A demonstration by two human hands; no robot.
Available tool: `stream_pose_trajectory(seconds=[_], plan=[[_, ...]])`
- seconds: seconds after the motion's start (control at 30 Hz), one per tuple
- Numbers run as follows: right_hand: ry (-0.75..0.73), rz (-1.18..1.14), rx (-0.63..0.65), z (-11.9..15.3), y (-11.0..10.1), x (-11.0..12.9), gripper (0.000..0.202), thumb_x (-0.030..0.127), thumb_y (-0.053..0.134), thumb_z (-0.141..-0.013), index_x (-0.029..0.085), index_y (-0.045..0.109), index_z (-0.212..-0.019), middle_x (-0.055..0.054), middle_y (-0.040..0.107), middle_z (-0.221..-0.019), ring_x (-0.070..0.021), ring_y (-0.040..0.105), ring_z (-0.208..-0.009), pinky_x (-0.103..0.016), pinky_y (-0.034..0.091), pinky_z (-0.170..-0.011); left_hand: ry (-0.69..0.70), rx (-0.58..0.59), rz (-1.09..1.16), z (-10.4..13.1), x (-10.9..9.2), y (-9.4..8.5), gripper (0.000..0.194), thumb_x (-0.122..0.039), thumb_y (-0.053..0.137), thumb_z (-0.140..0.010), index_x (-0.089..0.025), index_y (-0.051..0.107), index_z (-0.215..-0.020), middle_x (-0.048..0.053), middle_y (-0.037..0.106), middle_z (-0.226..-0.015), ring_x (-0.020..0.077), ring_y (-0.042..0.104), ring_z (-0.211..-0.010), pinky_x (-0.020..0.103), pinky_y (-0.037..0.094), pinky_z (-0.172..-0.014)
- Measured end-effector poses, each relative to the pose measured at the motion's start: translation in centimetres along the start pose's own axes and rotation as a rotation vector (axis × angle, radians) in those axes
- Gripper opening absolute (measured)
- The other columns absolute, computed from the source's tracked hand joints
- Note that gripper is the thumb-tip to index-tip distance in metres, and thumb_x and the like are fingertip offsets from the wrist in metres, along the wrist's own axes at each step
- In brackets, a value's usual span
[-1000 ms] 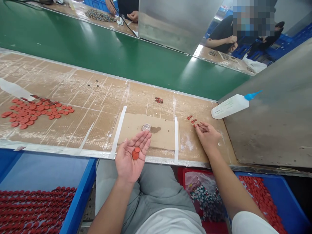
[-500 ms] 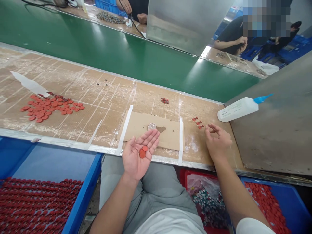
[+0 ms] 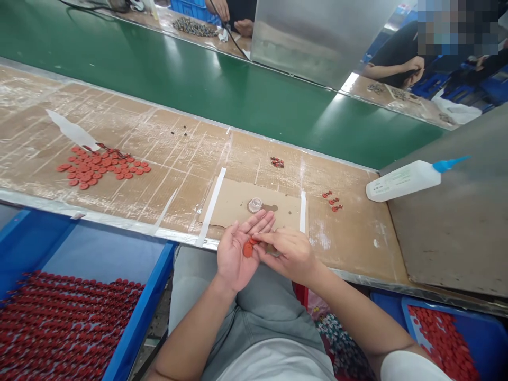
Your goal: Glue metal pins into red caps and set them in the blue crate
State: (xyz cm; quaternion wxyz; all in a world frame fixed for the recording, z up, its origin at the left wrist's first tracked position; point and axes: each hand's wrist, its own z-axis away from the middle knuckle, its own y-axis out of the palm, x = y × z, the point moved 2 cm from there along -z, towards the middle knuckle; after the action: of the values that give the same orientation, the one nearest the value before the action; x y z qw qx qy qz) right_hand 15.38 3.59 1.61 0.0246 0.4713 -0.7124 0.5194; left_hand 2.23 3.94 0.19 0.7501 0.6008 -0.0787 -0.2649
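Left grip [image 3: 237,262]: palm up, fingers spread; red discs [image 3: 248,250] cradled in it. Right grip [image 3: 292,253]: fingertips set against the discs; whether one is pinched cannot be told. Risks, as judged: discs spilled, if the left palm is tilted; the cup [image 3: 255,204], just beyond the left grip, upset if brushed by a finger. Discs: flat, round, smooth. Cup: clear, round. Table [image 3: 353,238], under both: brown, glossy, film-covered.
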Motion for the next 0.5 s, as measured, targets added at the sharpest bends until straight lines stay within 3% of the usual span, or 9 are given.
stream_pose_trajectory(seconds=[0.07,0.17,0.27,0.37,0.5], plan=[[0.152,-0.097,0.011,-0.2,0.0,-0.2,0.023,0.023,0.069,-0.078,0.027,0.071,-0.101,-0.005,0.075,-0.089,-0.0191,0.070,-0.077,-0.035,0.055,-0.074,-0.002,-0.006,-0.010,-0.1,0.1,-0.1,0.055,-0.043,0.041,-0.088,-0.006,0.055,-0.127,0.019,0.055,-0.137,0.0265,0.046,-0.132,0.037,0.030,-0.114],[0.506,-0.380,-0.031,-0.5,-0.5,-0.2,0.023,0.030,0.071,-0.076,0.028,0.072,-0.099,-0.004,0.075,-0.090,-0.0216,0.070,-0.076,-0.038,0.057,-0.071,0.007,-0.034,-0.066,-0.2,0.1,-0.3,0.043,-0.036,0.046,-0.088,-0.010,0.063,-0.117,0.015,0.062,-0.129,0.0235,0.056,-0.121,0.035,0.041,-0.105],[0.803,-0.698,-0.079,-0.8,-0.9,-0.3,0.033,0.034,0.075,-0.072,0.022,0.068,-0.102,-0.005,0.076,-0.083,-0.0192,0.068,-0.062,-0.032,0.054,-0.053,0.050,-0.076,-0.145,-0.3,0.2,-0.8,0.030,-0.026,0.053,-0.086,-0.013,0.069,-0.107,0.010,0.068,-0.114,0.0140,0.063,-0.095,0.025,0.051,-0.080],[0.928,-0.847,-0.057,-1.1,-1.3,-0.8,0.043,0.035,0.080,-0.066,0.019,0.065,-0.103,-0.006,0.075,-0.077,-0.0107,0.056,-0.045,-0.024,0.043,-0.042,0.059,-0.055,-0.192,-0.4,0.4,-1.2,0.024,-0.021,0.057,-0.084,-0.010,0.071,-0.100,0.005,0.066,-0.083,0.0050,0.053,-0.068,0.015,0.041,-0.052],[1.015,-0.914,-0.019,-1.4,-1.8,-1.6,0.054,0.034,0.084,-0.060,0.018,0.062,-0.107,-0.005,0.075,-0.072,-0.0056,0.046,-0.038,-0.020,0.035,-0.039,0.047,-0.018,-0.244,-0.4,0.6,-1.3,0.023,-0.021,0.064,-0.080,-0.011,0.072,-0.100,0.001,0.057,-0.066,0.0037,0.043,-0.060,0.015,0.034,-0.048]])
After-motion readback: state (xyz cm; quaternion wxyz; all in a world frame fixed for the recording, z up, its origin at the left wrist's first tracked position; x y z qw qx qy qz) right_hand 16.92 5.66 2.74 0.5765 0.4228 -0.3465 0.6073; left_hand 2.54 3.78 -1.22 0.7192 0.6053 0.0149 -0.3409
